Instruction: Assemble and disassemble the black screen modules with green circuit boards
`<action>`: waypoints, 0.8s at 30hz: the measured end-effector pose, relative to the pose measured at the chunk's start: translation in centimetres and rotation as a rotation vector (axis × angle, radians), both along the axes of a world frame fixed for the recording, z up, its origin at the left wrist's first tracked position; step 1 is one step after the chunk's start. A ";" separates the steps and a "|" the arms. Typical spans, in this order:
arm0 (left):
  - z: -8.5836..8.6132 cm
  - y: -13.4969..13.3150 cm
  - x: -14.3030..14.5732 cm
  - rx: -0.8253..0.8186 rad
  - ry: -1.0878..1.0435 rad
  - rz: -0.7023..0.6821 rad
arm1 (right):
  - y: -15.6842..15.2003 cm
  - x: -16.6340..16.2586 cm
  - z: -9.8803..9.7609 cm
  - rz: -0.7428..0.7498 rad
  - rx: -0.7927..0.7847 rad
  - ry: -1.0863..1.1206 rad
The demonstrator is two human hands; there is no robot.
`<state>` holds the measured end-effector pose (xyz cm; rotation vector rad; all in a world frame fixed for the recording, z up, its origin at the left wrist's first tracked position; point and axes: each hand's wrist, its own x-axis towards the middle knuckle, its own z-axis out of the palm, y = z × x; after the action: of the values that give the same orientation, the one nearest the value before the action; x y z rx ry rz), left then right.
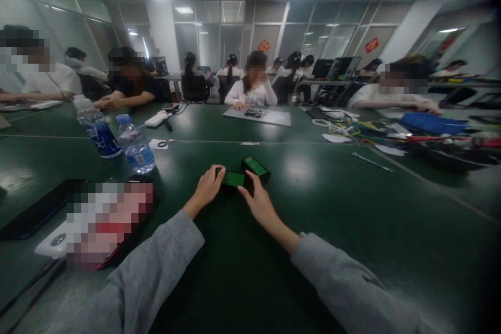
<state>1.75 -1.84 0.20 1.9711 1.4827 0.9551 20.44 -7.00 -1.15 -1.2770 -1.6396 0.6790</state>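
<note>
A green circuit board in a black case (234, 179) is between my two hands over the dark green table. My left hand (206, 188) is closed on its left end, with the thumb along the near left corner. At the right end, the thumb and forefinger of my right hand (261, 202) grip the case; the other fingers are mostly hidden behind the hand. Just beyond, a second green circuit board in a black case (255, 166) lies at a slant on the table, close to my right fingertips.
Two water bottles, one tall (99, 133) and one shorter (136, 148), stand to the left. Nearer are a dark phone (39, 209) and a partly blurred red and white item (113, 224). Tangled cables (344, 128) and a blue tray (434, 123) lie right. Several people sit across the table.
</note>
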 end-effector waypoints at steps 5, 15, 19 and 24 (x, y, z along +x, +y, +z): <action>0.2 -0.1 0.0 0.015 0.003 0.005 | -0.2 -0.1 0.4 -0.003 -0.017 0.009; 0.0 0.0 0.1 0.023 0.006 -0.011 | -0.4 0.0 0.5 0.006 -0.016 0.010; -0.2 0.1 0.1 0.040 0.020 -0.008 | -0.3 0.0 0.4 -0.007 0.021 0.035; -0.2 0.1 0.1 0.005 0.019 -0.003 | -0.5 0.0 0.6 -0.019 0.015 0.043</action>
<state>1.82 -1.77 0.04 1.9904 1.4883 0.9421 20.41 -7.46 -0.54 -1.2581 -1.5931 0.6766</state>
